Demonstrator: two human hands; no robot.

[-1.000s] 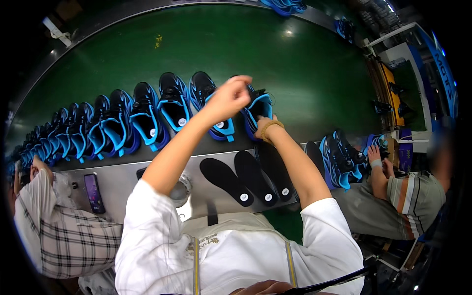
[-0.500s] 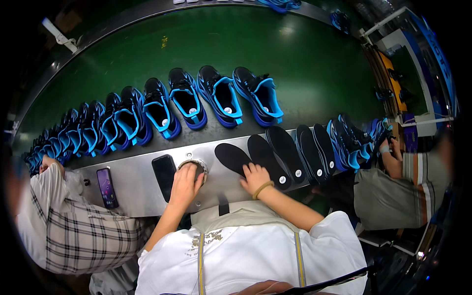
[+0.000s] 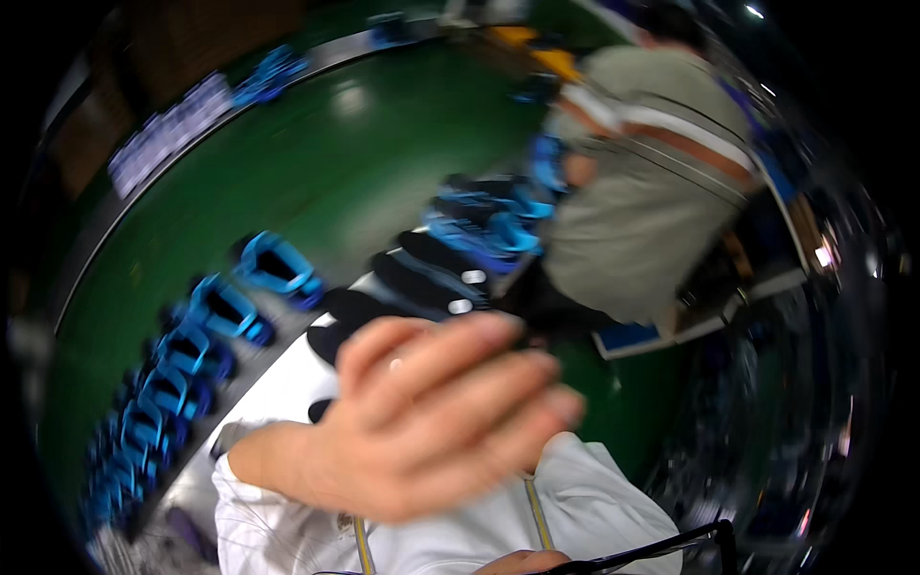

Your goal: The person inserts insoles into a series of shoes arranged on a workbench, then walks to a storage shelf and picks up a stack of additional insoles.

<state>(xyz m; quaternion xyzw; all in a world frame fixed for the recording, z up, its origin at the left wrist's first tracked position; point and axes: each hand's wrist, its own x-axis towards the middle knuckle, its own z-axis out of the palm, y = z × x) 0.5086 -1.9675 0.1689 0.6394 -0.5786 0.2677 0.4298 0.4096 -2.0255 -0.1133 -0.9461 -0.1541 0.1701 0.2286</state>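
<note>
Head view: my picture is smeared and tilted, so I read it with care. A hand (image 3: pixel 431 422) fills the middle, close to the lens, fingers (image 3: pixel 460 359) laid together and stretched flat; its grip is wide and holds nothing that I can see. It comes off a white sleeve (image 3: pixel 259 498) at the lower left, which suggests the left hand, though I cannot be sure. The other hand is not in view.

Behind it, black insoles (image 3: pixel 431 273) lie side by side on the grey counter (image 3: pixel 278 383), near the hand but not touching it. Blue shoes (image 3: pixel 273 268) stand in a curving row on the green belt (image 3: pixel 316 172) to the left. A co-worker in a striped shirt (image 3: pixel 632 182) sits just beyond the insoles.

My worry: the hand hides much of the counter, and with the blur I cannot place the insoles' edges well. A reach made now could knock an insole out of its row, or stray toward the co-worker's side.
</note>
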